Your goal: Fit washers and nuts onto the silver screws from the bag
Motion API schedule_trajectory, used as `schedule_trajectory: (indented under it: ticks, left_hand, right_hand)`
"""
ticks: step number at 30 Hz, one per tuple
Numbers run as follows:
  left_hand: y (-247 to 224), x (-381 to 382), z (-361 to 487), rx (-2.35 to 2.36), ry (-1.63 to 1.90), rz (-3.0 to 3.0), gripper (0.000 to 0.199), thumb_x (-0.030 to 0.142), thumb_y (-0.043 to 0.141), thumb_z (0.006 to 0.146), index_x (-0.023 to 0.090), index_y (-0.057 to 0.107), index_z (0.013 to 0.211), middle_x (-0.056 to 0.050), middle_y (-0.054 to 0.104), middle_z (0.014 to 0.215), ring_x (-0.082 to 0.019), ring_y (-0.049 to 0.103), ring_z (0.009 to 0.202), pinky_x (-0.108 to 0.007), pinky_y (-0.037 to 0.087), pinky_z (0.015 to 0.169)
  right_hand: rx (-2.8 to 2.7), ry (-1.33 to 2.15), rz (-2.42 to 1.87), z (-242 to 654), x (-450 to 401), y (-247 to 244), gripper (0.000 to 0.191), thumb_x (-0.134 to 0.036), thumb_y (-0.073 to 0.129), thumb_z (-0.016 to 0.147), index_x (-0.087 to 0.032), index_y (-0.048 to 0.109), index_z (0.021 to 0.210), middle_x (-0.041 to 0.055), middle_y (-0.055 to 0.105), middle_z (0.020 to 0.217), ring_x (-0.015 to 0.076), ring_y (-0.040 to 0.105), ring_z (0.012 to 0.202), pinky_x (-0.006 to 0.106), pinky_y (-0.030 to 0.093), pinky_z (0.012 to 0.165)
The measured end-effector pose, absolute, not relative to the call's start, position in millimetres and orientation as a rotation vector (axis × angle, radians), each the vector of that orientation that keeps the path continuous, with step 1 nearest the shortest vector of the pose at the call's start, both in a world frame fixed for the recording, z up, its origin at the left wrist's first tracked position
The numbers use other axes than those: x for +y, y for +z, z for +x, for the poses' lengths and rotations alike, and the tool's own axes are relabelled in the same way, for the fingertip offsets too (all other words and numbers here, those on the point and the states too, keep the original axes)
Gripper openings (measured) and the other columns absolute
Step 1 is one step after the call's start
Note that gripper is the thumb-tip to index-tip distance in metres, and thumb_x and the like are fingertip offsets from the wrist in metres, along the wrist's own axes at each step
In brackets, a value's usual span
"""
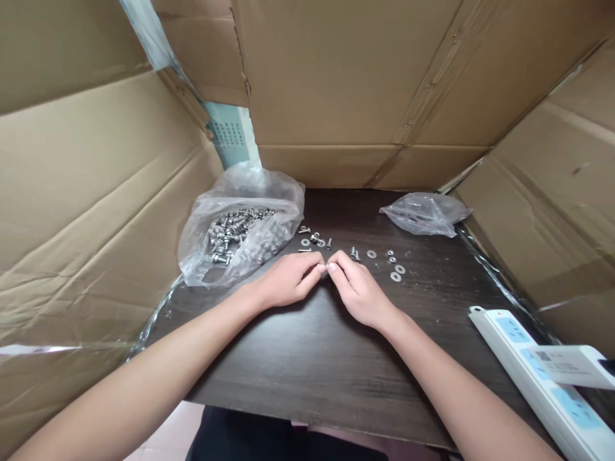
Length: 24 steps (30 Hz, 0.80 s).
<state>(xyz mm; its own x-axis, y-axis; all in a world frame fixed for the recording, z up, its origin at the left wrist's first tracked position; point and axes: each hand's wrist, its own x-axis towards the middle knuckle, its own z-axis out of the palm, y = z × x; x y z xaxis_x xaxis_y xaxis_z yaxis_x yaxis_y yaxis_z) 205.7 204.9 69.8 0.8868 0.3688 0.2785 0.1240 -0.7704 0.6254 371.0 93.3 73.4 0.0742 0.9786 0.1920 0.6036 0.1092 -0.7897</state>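
Note:
My left hand (294,278) and my right hand (358,285) meet fingertip to fingertip over the middle of the dark table. Both are closed in a pinch on a small silvery metal fastener (327,267), mostly hidden by the fingers, so its exact kind does not show. Just beyond my left hand lie loose bolts (329,244), a washer (305,242) and a few other small metal parts (314,237). Past my right hand are more bolts (354,254), a flat washer (371,254), two nuts (391,256) and two further washers (398,273).
An open clear plastic bag (257,189) full of bolts stands at the back left. Another clear bag (425,213) lies at the back right. A white power strip (542,378) runs along the right side. Cardboard walls (336,77) enclose the dark wooden table (298,365).

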Motion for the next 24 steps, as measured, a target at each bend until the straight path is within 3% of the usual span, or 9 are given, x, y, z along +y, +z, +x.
schedule_trajectory:
  ticks: [5, 12, 19, 24]
  left_hand:
    - [69.9, 204.4, 205.2, 0.324, 0.516, 2.411, 0.026, 0.033, 0.044, 0.105, 0.017, 0.058, 0.09, -0.003, 0.067, 0.087, -0.015, 0.058, 0.076, -0.028, 0.041, 0.072]
    - [69.5, 205.3, 205.1, 0.335, 0.525, 2.423, 0.027, 0.034, 0.044, 0.105, 0.017, 0.059, 0.09, -0.003, 0.066, 0.084, -0.015, 0.058, 0.074, -0.028, 0.041, 0.07]
    - [71.3, 204.1, 205.6, 0.304, 0.539, 2.399, 0.026, 0.034, 0.045, 0.105, 0.017, 0.063, 0.095, -0.003, 0.068, 0.087, -0.016, 0.061, 0.077, -0.028, 0.043, 0.072]
    - [72.6, 205.1, 205.1, 0.318, 0.524, 2.396, 0.028, 0.036, 0.044, 0.105, 0.017, 0.061, 0.093, -0.002, 0.065, 0.084, -0.015, 0.058, 0.076, -0.028, 0.042, 0.071]
  right_hand:
    - [-1.586, 0.641, -1.633, 371.6, 94.7, 73.1, 0.038, -0.041, 0.034, 0.106, -0.021, 0.039, 0.074, -0.0014, 0.046, 0.067, 0.0143, 0.043, 0.063, 0.03, 0.032, 0.064]
    - [-1.581, 0.582, -1.549, 371.3, 93.8, 77.0, 0.02, -0.033, 0.044, 0.1, -0.021, 0.048, 0.085, -0.0013, 0.052, 0.073, 0.0143, 0.046, 0.066, 0.029, 0.036, 0.066]
    - [-1.548, 0.671, -1.628, 373.1, 95.2, 77.1, 0.037, -0.04, 0.038, 0.102, -0.02, 0.044, 0.071, -0.0012, 0.047, 0.065, 0.014, 0.044, 0.063, 0.029, 0.034, 0.063]
    - [-1.502, 0.665, -1.598, 372.5, 93.4, 78.9, 0.031, -0.039, 0.041, 0.102, -0.021, 0.048, 0.078, -0.0014, 0.05, 0.066, 0.0144, 0.046, 0.064, 0.029, 0.036, 0.064]
